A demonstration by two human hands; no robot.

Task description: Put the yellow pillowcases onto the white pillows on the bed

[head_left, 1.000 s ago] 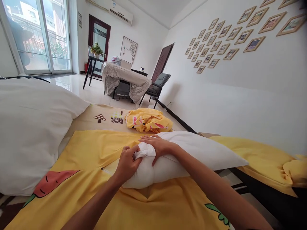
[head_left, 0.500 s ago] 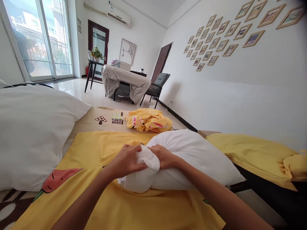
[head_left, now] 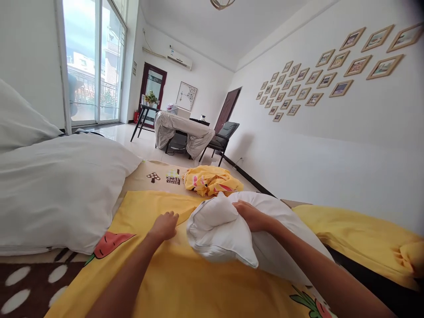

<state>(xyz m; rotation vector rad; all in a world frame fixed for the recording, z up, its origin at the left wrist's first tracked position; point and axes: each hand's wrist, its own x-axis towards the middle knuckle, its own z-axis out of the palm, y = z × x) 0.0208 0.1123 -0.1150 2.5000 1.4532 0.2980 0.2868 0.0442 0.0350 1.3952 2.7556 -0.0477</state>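
My right hand [head_left: 250, 215] grips a white pillow [head_left: 220, 227] near its bunched, folded end, whose piped corner flops towards me. The rest of the pillow stretches off to the right under my forearm. My left hand [head_left: 164, 226] is closed on the upper layer of a yellow pillowcase [head_left: 185, 282] with carrot prints, left of the pillow. A raised fold of the cloth runs from these fingers towards the pillow; the fingertips are partly hidden. The white pillow rests on the pillowcase.
Large white pillows [head_left: 66, 190] lie at left. A crumpled yellow cloth [head_left: 212, 180] sits beyond my hands on the beige patterned bedding [head_left: 155, 170]. At right lies a yellow-covered pillow [head_left: 357, 234]. A covered table [head_left: 185, 126] and a chair [head_left: 221, 139] stand further back.
My left hand has let go of the white pillow's end and moved left onto the yellow pillowcase. The pillow's end has unfolded and spread in my right hand. The view has tilted up.
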